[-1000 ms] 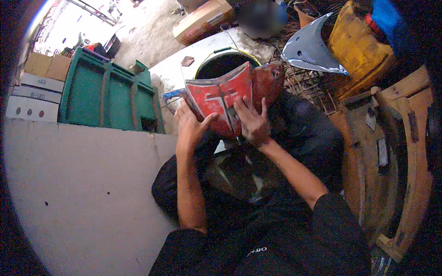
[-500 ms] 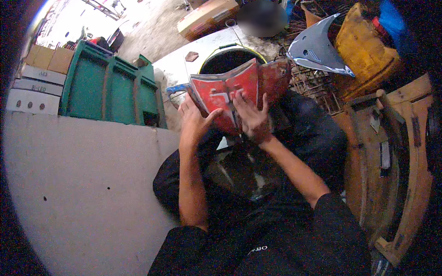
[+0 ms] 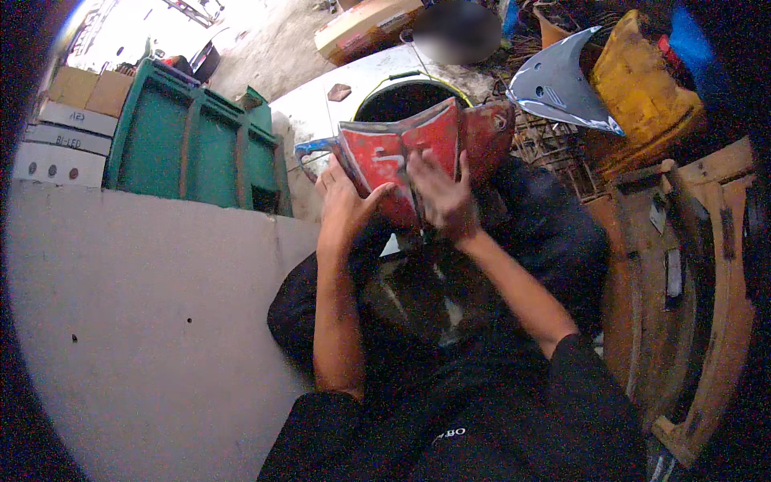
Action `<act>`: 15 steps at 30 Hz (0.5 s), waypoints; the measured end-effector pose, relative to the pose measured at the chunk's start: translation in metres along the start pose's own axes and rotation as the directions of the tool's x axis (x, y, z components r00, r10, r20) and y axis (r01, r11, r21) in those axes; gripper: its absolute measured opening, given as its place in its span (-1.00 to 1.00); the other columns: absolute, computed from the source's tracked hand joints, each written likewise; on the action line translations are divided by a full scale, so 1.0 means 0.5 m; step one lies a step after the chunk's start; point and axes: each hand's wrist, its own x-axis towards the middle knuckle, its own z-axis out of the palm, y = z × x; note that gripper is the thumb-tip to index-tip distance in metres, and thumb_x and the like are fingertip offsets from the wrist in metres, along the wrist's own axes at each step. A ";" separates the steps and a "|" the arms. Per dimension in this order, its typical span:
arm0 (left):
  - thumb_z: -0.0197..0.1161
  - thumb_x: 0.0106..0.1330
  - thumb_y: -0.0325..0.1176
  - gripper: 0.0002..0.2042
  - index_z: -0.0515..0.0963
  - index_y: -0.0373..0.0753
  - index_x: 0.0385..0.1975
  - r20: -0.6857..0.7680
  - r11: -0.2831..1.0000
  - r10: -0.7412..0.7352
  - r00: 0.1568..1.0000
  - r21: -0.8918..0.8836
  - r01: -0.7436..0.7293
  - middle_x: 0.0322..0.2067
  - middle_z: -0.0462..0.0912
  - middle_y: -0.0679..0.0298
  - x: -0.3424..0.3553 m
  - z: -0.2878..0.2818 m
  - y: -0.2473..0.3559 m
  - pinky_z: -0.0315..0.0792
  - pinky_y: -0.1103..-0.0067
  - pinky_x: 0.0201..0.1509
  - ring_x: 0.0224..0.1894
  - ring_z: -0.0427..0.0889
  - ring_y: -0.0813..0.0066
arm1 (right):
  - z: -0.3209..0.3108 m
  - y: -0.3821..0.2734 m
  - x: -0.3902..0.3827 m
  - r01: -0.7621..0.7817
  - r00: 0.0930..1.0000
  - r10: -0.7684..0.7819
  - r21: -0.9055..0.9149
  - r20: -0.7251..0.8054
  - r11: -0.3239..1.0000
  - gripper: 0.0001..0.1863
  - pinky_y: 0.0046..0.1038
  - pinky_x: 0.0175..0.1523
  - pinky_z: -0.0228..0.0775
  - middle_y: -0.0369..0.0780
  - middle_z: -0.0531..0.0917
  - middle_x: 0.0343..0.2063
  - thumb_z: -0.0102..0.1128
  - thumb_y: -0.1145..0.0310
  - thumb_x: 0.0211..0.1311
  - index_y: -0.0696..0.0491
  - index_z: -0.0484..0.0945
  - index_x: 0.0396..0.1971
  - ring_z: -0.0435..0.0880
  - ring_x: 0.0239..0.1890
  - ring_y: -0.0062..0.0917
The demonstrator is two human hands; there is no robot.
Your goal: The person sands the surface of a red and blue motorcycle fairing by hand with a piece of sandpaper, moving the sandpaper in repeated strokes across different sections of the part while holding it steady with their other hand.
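Note:
A red motorcycle fairing panel (image 3: pixel 365 146) with pale worn edges and a dark middle ridge is propped up over my lap. My left hand (image 3: pixel 341 201) grips its left edge, thumb spread across the front face. On the panel's middle lies my right hand (image 3: pixel 442 197), fingers stretched out and slightly smeared by motion. Whether anything thin is under those fingers is hidden. Just behind the panel stands a black bucket (image 3: pixel 401 100) with a yellow-green rim, its lower part covered by the panel. A blue handle-like piece (image 3: pixel 316 147) sticks out beside my left fingers.
At the left are a grey wall (image 3: pixel 161 281), a green metal cabinet (image 3: pixel 165 136) and stacked white boxes (image 3: pixel 68 138). A grey fairing piece (image 3: pixel 558 84) and a dirty yellow container (image 3: pixel 642 88) lie back right. A wooden frame (image 3: pixel 630 273) stands close on my right.
My right hand has slid slightly up the panel's face. My left hand keeps its hold on the edge. The whole view has shifted a little.

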 end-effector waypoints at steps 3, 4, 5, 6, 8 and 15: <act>0.41 -0.05 0.29 0.21 -0.01 -0.69 0.28 0.021 1.000 -0.010 1.000 0.021 0.010 0.20 0.27 -0.34 0.002 -0.006 0.000 0.10 0.20 0.39 0.30 0.18 -0.20 | -0.020 0.036 0.079 -0.126 0.989 0.125 -0.011 -0.079 0.992 -0.47 0.05 0.51 -0.41 -0.24 0.43 0.30 -0.01 0.46 0.25 -0.04 0.44 0.25 0.28 0.41 -0.39; 0.41 -0.05 0.29 0.21 -0.01 -0.69 0.28 0.021 1.000 -0.012 1.000 0.018 0.011 0.20 0.27 -0.34 -0.001 -0.007 0.007 0.10 0.20 0.39 0.30 0.18 -0.20 | -0.023 0.040 0.076 -0.125 0.989 0.123 -0.012 -0.076 0.992 -0.47 0.05 0.51 -0.41 -0.24 0.43 0.30 -0.01 0.46 0.25 -0.04 0.44 0.25 0.28 0.41 -0.39; 0.41 -0.04 0.29 0.21 -0.01 -0.69 0.28 0.004 0.998 -0.039 0.999 0.049 0.039 0.19 0.27 -0.34 -0.006 -0.009 0.014 0.10 0.20 0.39 0.29 0.18 -0.19 | -0.026 0.042 0.068 -0.096 0.995 0.094 -0.045 -0.038 0.994 -0.47 0.03 0.51 -0.42 -0.24 0.44 0.30 -0.02 0.46 0.25 -0.04 0.45 0.25 0.29 0.41 -0.39; 0.41 -0.04 0.29 0.20 -0.01 -0.69 0.28 -0.013 0.994 -0.067 0.998 0.083 0.068 0.19 0.27 -0.34 -0.010 -0.015 0.019 0.10 0.20 0.39 0.29 0.19 -0.19 | -0.027 0.037 0.059 -0.067 0.998 0.067 -0.074 0.000 0.995 -0.47 0.00 0.52 -0.42 -0.24 0.44 0.30 -0.04 0.47 0.25 -0.03 0.45 0.25 0.29 0.41 -0.39; 0.40 -0.04 0.30 0.21 -0.01 -0.70 0.28 -0.016 0.995 -0.050 0.999 0.085 0.051 0.19 0.27 -0.34 -0.008 -0.010 0.003 0.10 0.20 0.39 0.29 0.19 -0.19 | 0.014 0.010 -0.030 -0.049 0.999 0.050 -0.017 0.014 0.999 -0.49 0.05 0.51 -0.43 -0.25 0.43 0.30 -0.04 0.44 0.25 -0.04 0.47 0.24 0.29 0.41 -0.39; 0.41 -0.04 0.28 0.21 -0.02 -0.70 0.28 0.023 1.000 0.001 1.000 -0.013 -0.001 0.21 0.25 -0.35 0.005 -0.004 0.005 0.11 0.21 0.39 0.30 0.18 -0.20 | 0.026 0.009 -0.043 0.093 0.996 -0.093 0.002 0.008 0.996 -0.50 0.14 0.48 -0.42 -0.25 0.44 0.29 -0.02 0.43 0.26 -0.03 0.47 0.23 0.26 0.42 -0.38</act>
